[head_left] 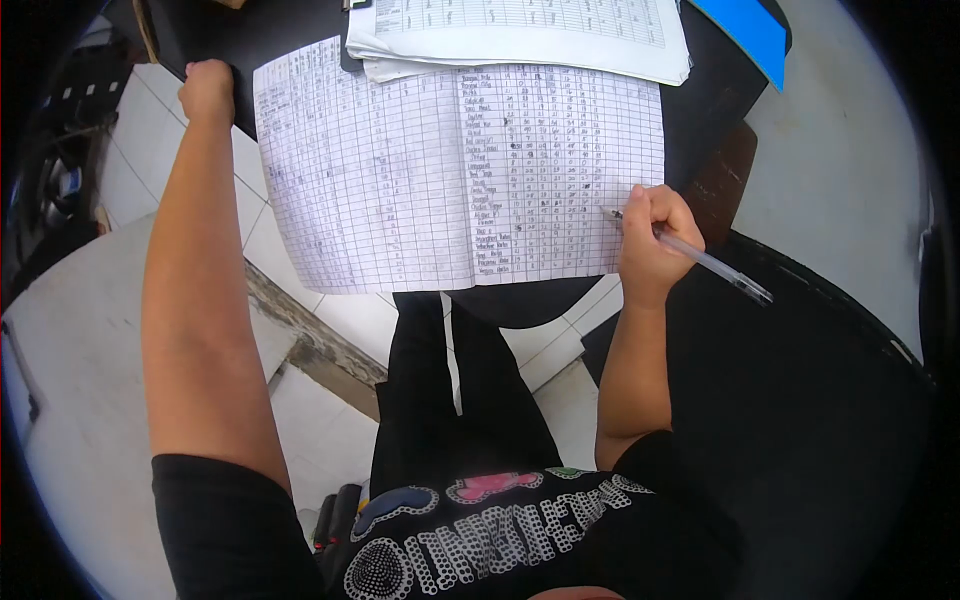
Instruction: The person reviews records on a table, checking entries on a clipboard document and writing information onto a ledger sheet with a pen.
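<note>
An open notebook (420, 180) with squared pages and handwritten columns lies before me, its lower edge past the table's edge. My right hand (660, 235) is closed round a clear pen (715, 268), whose tip points left at the right page. Away to the left, my left hand (208, 90) rests at the edge of the dark table, fingers curled; whether it holds anything is hidden. A stack of printed sheets (520, 35) on a clipboard overlaps the notebook's top.
A blue sheet or folder (745, 35) lies at the table's upper right. The dark tabletop (280, 25) shows behind the notebook. A black surface (780, 420) is at the right, and a pale round surface (90, 370) at the left.
</note>
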### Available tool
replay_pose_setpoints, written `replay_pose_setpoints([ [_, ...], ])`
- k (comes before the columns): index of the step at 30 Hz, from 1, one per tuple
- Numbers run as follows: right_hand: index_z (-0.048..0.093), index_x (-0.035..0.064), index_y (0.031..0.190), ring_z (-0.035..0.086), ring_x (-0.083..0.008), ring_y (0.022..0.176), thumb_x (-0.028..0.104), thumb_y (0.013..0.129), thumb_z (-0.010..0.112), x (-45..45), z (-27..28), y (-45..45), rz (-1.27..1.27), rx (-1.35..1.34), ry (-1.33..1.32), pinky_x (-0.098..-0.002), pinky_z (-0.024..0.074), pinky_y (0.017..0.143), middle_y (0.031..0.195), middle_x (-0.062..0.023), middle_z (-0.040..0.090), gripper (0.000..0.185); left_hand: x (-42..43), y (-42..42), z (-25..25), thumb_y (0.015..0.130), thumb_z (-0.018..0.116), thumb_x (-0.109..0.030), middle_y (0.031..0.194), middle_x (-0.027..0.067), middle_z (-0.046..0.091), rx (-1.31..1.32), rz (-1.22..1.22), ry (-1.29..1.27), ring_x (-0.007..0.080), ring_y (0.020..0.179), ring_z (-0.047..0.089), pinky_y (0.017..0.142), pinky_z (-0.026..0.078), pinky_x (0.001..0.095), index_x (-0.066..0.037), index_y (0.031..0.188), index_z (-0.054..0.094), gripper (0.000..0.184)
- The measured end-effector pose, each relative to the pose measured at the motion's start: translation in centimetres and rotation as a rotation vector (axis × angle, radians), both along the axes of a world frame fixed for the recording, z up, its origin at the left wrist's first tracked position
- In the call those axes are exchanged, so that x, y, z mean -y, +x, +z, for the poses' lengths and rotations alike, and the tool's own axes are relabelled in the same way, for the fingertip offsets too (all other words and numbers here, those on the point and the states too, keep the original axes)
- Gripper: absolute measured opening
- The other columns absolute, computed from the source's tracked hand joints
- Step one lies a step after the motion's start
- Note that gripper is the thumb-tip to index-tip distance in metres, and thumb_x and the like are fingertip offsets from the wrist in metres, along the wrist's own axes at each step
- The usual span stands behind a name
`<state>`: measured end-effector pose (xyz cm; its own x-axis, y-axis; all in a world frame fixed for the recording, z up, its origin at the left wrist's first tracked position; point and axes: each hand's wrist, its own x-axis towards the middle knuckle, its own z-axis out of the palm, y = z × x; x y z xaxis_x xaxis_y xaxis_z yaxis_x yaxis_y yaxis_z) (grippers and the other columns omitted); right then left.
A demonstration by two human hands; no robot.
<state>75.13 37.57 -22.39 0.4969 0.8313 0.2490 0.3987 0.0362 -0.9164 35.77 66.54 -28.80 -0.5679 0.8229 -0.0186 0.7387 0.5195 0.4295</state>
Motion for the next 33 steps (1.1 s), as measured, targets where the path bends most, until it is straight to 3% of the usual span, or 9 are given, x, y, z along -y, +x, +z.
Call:
replay_pose_setpoints([
  [6,0.039,0.0026,0.055,0.038,-0.0074,0.049,-0.008,0.073,0.059,-0.2,-0.3,-0.2,0.018,0.065,-0.027,-0.023,0.03,0.046,0.054,-0.0019,0.045,0.028,1.0,1.9,1.7,0.084,0.034,-0.026,0.126,0.0224,0.047,0.14,0.106,0.023,0.0355,0.116,0.047,0.095,0.038,0.0353,-0.002,0.126,0.045,0.05],
  [9,0.039,0.0027,0.055,0.038,-0.0077,0.049,-0.008,0.072,0.059,-0.3,-0.2,-0.3,0.035,0.074,-0.028,-0.0234,0.03,0.046,0.054,-0.0021,0.045,0.028,0.2,0.4,0.1,0.084,0.034,-0.027,0.127,0.0218,0.046,0.185,0.101,0.042,0.0363,0.116,0.046,0.096,0.038,0.0353,-0.002,0.126,0.045,0.05],
  [15,0.039,0.0028,0.056,0.037,-0.0086,0.048,-0.008,0.072,0.059,-0.5,-0.6,-0.3,0.038,0.139,-0.007,-0.024,0.0297,0.045,0.053,-0.0024,0.045,0.028,0.0,0.2,0.0,0.084,0.034,-0.028,0.126,0.0228,0.046,0.096,0.061,0.043,0.0361,0.116,0.046,0.096,0.038,0.0362,-0.001,0.124,0.047,0.049],
  [21,0.038,0.0029,0.056,0.038,-0.0094,0.047,-0.007,0.072,0.059,-0.6,-0.7,-0.4,0.039,0.147,-0.012,-0.0245,0.0294,0.044,0.052,-0.0029,0.044,0.028,0.6,1.3,0.9,0.085,0.033,-0.027,0.125,0.0233,0.047,0.21,0.149,0.057,0.0367,0.115,0.046,0.095,0.039,0.0378,-0.006,0.127,0.045,0.049],
  [27,0.038,0.0026,0.055,0.037,-0.0098,0.047,-0.007,0.072,0.059,-0.6,-0.4,-0.3,0.084,0.233,-0.019,-0.0244,0.0295,0.045,0.052,-0.0034,0.043,0.028,-0.1,0.6,0.6,0.084,0.035,-0.026,0.124,0.0228,0.048,0.052,0.088,-0.035,0.037,0.114,0.048,0.095,0.04,0.0393,-0.01,0.128,0.045,0.047],
  [33,0.037,0.0026,0.055,0.036,-0.0096,0.047,-0.007,0.072,0.059,-0.6,-0.6,-0.4,0.015,0.131,-0.032,-0.0245,0.0287,0.045,0.051,-0.0028,0.041,0.029,0.6,1.2,1.1,0.083,0.036,-0.026,0.124,0.0234,0.048,0.103,0.089,0.02,0.0372,0.114,0.048,0.095,0.039,0.0386,-0.01,0.127,0.046,0.047],
])
